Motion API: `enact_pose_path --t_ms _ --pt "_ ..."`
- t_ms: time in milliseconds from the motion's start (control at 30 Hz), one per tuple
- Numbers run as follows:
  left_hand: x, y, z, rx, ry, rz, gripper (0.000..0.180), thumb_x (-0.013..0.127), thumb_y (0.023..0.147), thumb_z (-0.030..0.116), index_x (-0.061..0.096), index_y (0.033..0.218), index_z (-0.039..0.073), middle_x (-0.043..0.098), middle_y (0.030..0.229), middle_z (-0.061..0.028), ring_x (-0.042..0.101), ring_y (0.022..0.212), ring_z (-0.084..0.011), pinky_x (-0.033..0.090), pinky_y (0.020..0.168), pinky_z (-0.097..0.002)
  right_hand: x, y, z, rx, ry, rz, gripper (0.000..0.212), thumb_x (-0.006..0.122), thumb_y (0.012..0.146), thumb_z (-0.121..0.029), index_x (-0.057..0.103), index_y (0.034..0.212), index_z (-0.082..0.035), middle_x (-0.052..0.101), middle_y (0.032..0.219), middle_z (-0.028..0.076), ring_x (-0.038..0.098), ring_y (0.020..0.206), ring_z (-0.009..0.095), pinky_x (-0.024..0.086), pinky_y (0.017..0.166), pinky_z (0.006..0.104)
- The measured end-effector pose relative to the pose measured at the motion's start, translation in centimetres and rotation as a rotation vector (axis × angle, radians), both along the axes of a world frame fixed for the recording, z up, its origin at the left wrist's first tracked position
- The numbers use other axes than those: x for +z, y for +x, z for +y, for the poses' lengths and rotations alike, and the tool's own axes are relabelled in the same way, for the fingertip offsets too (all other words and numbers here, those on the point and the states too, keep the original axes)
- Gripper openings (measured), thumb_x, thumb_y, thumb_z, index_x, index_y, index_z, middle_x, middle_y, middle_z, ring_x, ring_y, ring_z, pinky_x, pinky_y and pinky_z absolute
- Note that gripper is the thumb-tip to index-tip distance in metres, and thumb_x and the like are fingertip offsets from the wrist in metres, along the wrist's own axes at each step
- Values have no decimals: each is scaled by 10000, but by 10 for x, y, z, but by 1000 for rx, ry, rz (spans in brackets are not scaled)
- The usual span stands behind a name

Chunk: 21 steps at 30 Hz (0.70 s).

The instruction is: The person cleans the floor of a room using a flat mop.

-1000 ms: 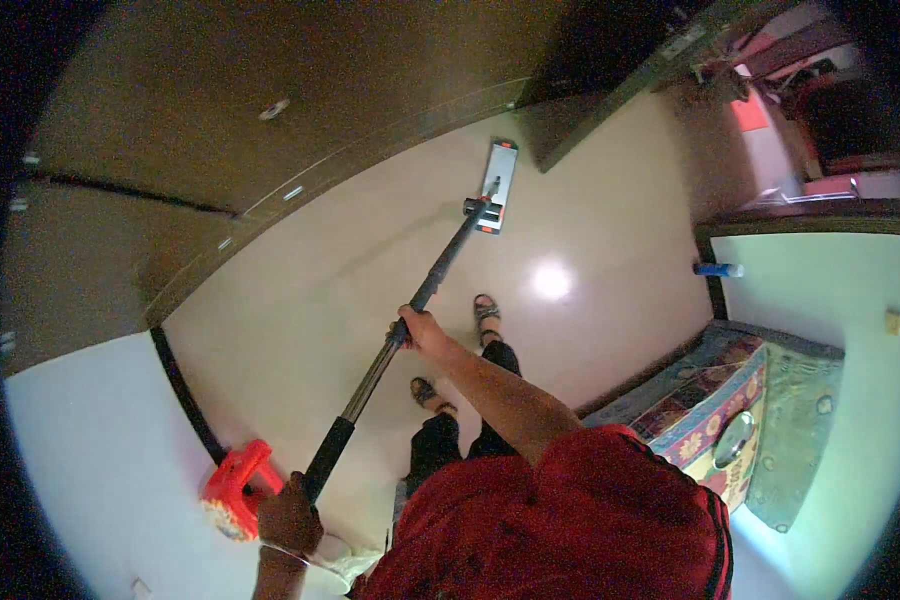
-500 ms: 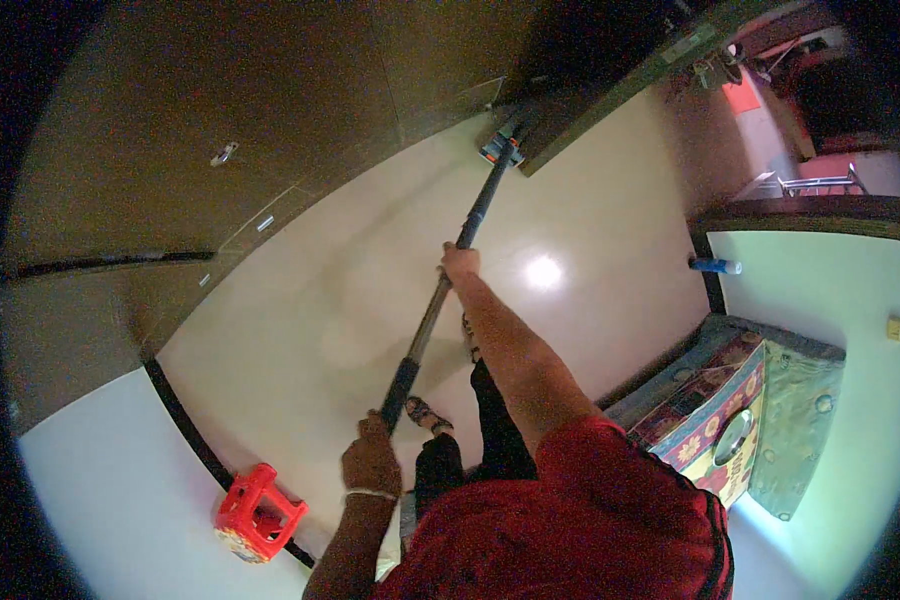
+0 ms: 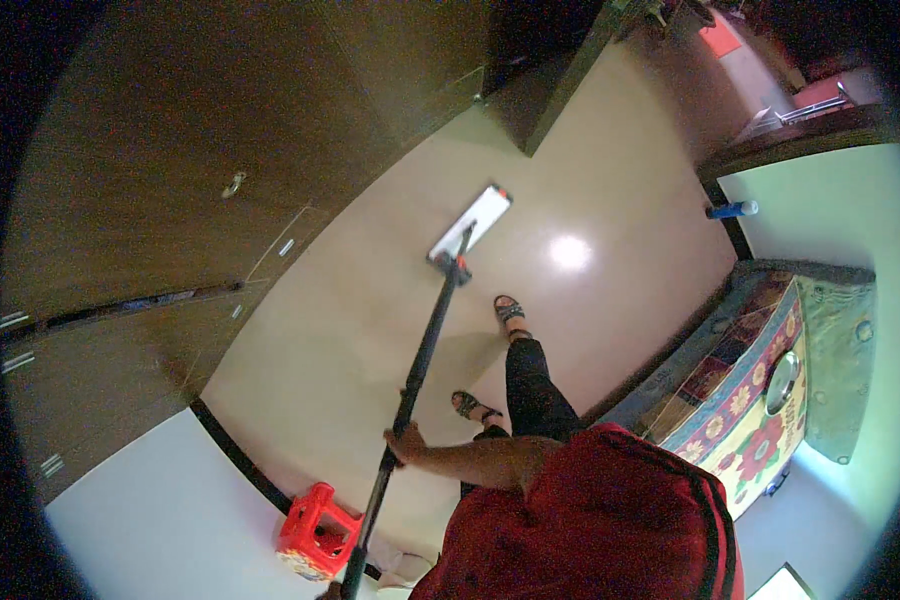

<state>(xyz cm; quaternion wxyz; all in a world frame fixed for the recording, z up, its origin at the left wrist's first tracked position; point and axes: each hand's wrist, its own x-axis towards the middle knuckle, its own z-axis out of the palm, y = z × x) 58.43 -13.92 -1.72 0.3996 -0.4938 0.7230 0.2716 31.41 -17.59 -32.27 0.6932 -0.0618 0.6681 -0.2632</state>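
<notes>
Mop head (image 3: 482, 213) sits flat on the floor (image 3: 340, 330), apart from the dark cabinet (image 3: 170, 130) | right grip (image 3: 405, 445) wrapped round the pole (image 3: 428, 345) | left grip (image 3: 333, 592) barely showing, can't tell if closed | press level, steer clear of those sandalled feet (image 3: 508, 308)

Red shirt (image 3: 590, 525), black trousers (image 3: 536, 385), sandals (image 3: 508, 309)

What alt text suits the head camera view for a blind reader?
A person's right hand grips a long mop, its white head on a pale floor; the left hand is mostly cut off below. A red stool stands by the wall.
</notes>
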Motion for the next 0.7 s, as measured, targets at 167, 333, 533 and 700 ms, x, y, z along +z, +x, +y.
enact_pose_path --t_ms 167,333,533,700 --pt "22 46 99 358 146 44 414 591 700 350 493 976 57 562 785 -170 570 760 -237 445 686 -361 27 43 51 266 170 -69 281 510 768 -264 509 765 17 491 540 99 486 416 217 429 378 334" --pt "-33 -51 116 460 243 20 401 509 743 395 487 1001 89 568 890 -175 560 804 -314 449 681 -394 -26 23 65 526 -66 -91 257 567 719 -229 381 666 -60 434 553 41 475 476 171 425 437 347" --pt "-69 -109 104 471 271 68 373 519 732 354 473 986 85 570 853 -181 560 784 -329 445 663 -412 -2 61 35 -145 161 -347 446 563 695 -88 197 950 -72 469 623 75 515 492 187 482 396 314" --pt "-62 -101 129 576 353 36 353 527 723 320 461 974 81 571 823 -185 560 768 -342 442 647 -426 -21 105 56 173 175 -512 634 540 678 -91 131 1163 -103 443 812 109 525 687 232 517 416 325"
